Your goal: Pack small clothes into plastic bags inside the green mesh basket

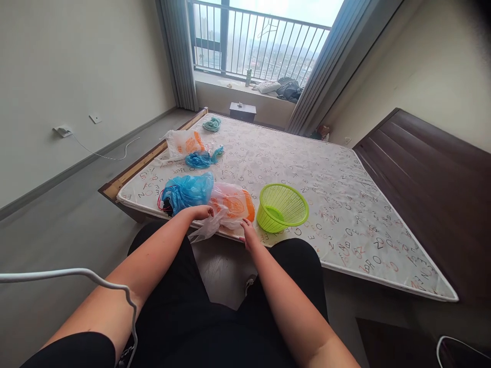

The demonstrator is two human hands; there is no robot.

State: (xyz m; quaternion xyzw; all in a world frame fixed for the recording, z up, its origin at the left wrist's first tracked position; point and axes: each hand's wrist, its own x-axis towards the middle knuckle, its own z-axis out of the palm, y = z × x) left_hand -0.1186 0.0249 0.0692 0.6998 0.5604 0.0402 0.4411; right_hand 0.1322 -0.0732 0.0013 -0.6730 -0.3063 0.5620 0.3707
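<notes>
Both hands worked at the near edge of a bare mattress printed with letters (326,168). The left hand (202,211) was closed on the crumpled neck of a clear plastic bag with orange print (232,204), which lay at that edge. The right hand (249,236) rested beside the same bag with its fingers touching the plastic; whether it gripped anything could not be told. Four plastic bags lay on the mattress: two clear with orange print, two blue. The larger blue plastic bag (186,191) touched the held bag's left side; the second clear orange-printed bag (183,143) and the smaller blue bag (201,159) sat farther back. One lime-green plastic mesh basket (283,207) stood tilted just right of the held bag.
</notes>
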